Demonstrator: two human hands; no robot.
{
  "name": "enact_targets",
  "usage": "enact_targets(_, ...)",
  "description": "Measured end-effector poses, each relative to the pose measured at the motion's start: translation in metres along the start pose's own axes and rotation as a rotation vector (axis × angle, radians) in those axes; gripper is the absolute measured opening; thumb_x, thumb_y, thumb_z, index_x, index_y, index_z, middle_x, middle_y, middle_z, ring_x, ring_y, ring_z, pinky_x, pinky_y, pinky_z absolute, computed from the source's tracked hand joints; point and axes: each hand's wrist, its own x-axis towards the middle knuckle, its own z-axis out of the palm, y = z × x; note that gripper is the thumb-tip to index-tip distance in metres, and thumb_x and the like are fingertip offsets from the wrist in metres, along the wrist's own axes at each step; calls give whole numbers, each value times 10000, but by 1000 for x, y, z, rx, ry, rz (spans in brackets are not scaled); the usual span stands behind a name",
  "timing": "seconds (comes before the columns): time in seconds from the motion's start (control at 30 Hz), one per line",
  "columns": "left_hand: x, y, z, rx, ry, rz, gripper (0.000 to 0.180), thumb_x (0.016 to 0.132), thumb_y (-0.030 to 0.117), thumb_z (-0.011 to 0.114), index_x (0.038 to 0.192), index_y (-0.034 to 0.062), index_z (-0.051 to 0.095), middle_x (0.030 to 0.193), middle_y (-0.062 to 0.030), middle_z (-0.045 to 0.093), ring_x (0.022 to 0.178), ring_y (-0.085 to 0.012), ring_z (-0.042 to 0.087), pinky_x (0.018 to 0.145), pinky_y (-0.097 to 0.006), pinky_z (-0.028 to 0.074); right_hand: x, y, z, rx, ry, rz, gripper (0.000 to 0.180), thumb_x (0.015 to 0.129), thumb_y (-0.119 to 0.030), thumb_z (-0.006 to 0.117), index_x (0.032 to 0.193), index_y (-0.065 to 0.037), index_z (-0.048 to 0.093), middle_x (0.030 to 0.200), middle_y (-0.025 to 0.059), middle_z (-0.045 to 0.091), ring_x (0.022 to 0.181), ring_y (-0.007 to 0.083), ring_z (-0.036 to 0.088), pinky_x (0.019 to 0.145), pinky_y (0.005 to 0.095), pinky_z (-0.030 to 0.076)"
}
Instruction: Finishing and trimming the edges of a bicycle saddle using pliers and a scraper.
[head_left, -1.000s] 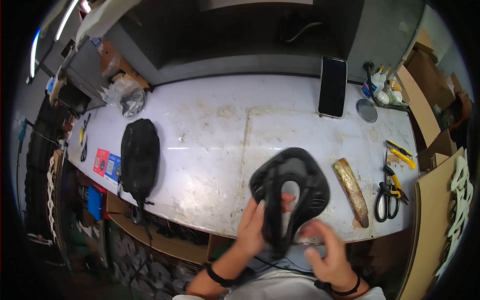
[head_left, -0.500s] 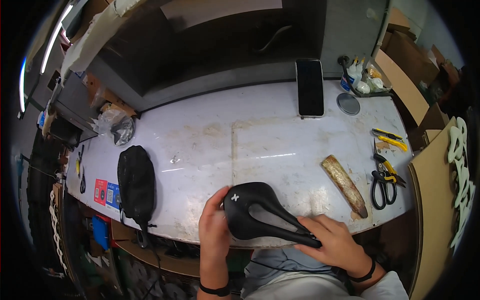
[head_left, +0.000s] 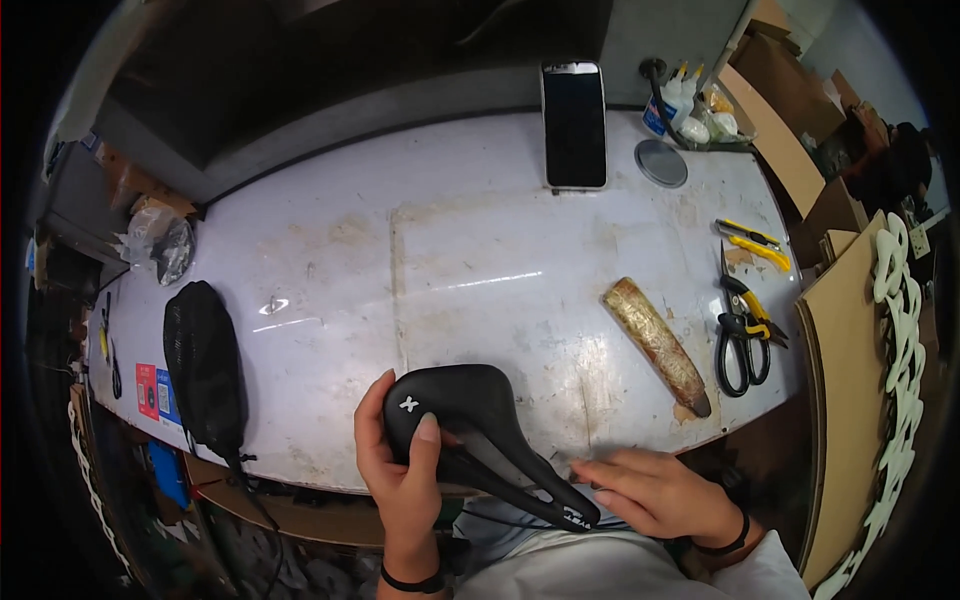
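Note:
A black bicycle saddle (head_left: 462, 392) with a long central cut-out and a small white mark lies tilted over the near table edge, its narrow nose toward me at the right. My left hand (head_left: 402, 485) grips the wide rear end, thumb on top and fingers around the left side. Beside the nose, my right hand (head_left: 655, 495) has its fingers stretched out and holds nothing; whether a fingertip touches the saddle I cannot tell. Right of the saddle lies a worn, tape-wrapped bar (head_left: 655, 345), brownish and slightly curved.
On the white table (head_left: 330, 350) a black pouch (head_left: 203, 370) lies at left. A phone (head_left: 575, 130) leans at the back, near a round grey lid (head_left: 661, 163) and bottles (head_left: 676, 100). Scissors (head_left: 743, 350), pliers (head_left: 752, 305) and a yellow cutter (head_left: 758, 252) lie at right.
The saddle has turned, its nose swinging nearer to me. My left thumb has come onto its top. My right hand has let go of the nose. The view has shifted right.

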Motion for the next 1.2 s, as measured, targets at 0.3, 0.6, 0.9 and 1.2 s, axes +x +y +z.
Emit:
enact_targets(0.3,-6,-5,11,91,173,63,503,1067,63,613,1549,-24,498,1174,-82,649,807,-119,619,718,-269,543,2,5,17,-218,75,-147,626,896,-89,807,1478,56,627,923,96,599,776,270,618,736,387,550)
enact_targets(0.6,-7,-13,1,113,160,85,567,1078,83,617,1593,-30,410,1257,-136,651,876,-134,689,736,-275,609,28,-7,21,-324,69,-80,662,893,-172,833,1472,66,620,817,77,569,693,250,585,638,379,513)
enact_targets(0.9,-9,-11,7,72,152,104,533,1083,72,615,1576,-39,442,1271,-133,651,904,-128,694,739,-269,618,36,-4,28,-387,84,-74,730,879,-210,840,1494,83,579,800,60,622,677,235,576,605,372,492)
enact_targets(1.2,-8,-10,10,81,193,115,525,1083,78,619,1570,-34,455,1195,-116,677,836,-127,686,716,-269,596,1,12,11,-249,-8,-149,711,909,-87,773,1524,147,504,1058,158,634,875,310,573,817,421,457)
